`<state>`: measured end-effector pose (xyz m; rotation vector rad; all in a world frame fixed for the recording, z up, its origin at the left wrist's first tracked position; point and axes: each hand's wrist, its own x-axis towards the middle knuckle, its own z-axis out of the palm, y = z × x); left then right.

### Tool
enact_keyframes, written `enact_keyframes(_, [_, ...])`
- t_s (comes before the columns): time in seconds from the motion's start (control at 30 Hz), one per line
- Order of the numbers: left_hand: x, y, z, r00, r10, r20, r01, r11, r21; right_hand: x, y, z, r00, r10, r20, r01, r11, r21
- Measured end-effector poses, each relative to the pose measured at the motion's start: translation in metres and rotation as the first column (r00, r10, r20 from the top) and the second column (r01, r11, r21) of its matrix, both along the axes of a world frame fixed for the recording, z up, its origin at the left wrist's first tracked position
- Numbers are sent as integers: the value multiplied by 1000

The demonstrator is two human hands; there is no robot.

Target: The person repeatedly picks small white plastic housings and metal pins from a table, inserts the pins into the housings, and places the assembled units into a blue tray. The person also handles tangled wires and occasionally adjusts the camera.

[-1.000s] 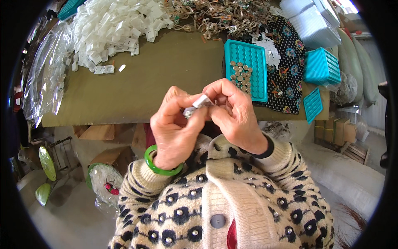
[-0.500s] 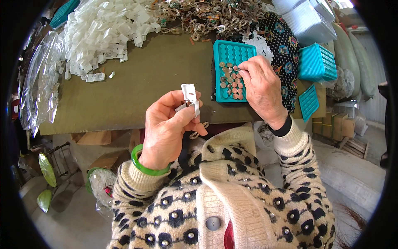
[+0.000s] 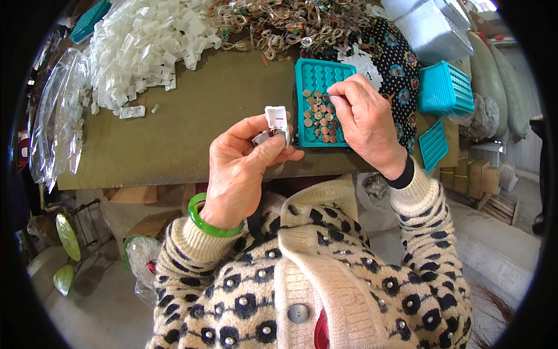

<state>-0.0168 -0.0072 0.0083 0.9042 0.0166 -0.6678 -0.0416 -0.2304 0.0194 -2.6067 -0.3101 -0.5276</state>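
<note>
My left hand (image 3: 241, 160) grips a small white plastic case (image 3: 276, 119) between thumb and fingers, its lid standing up. What lies inside the case is mostly covered by my thumb. Over the right edge of a turquoise tray (image 3: 300, 125) with round pockets, my right hand (image 3: 366, 113) has thumb and index finger pinched together. Whatever is between those fingertips is too small to make out. Several silver and copper-coloured button cells (image 3: 317, 115) lie in the tray, just left of my right fingers.
White plastic cases (image 3: 145, 46) are heaped at the far left, beside clear plastic bags (image 3: 58, 116). Tangled wire pieces (image 3: 285, 26) pile up at the back. Stacked turquoise trays (image 3: 444, 87) and a single one (image 3: 433, 145) are at the right, near patterned black cloth (image 3: 395, 70).
My left hand has moved slightly right and up with the white case, whose lid now faces me more. The tray has shifted slightly left. My right hand stays pinched at its edge.
</note>
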Motion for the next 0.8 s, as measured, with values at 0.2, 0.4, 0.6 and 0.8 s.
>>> enact_keyframes(0.2, [2, 0, -4, 1000, -12, -8, 12, 999, -30, 1, -1, -1, 998, 26, -50, -32, 992, -125])
enact_keyframes(0.4, [1, 1, -2, 1000, 8, 2, -8, 1000, -9, 5, -7, 6, 987, 102, -122, -114, 988, -100])
enact_keyframes(0.6, [0, 3, 4, 999, 38, 12, -39, 995, 92, 5, 7, 9, 997, 76, -32, -76, 997, 2])
enact_keyframes(0.8, [-3, -1, 5, 999, 47, 26, -49, 995, 91, -11, 45, 12, 964, 196, 177, -196, 980, -16])
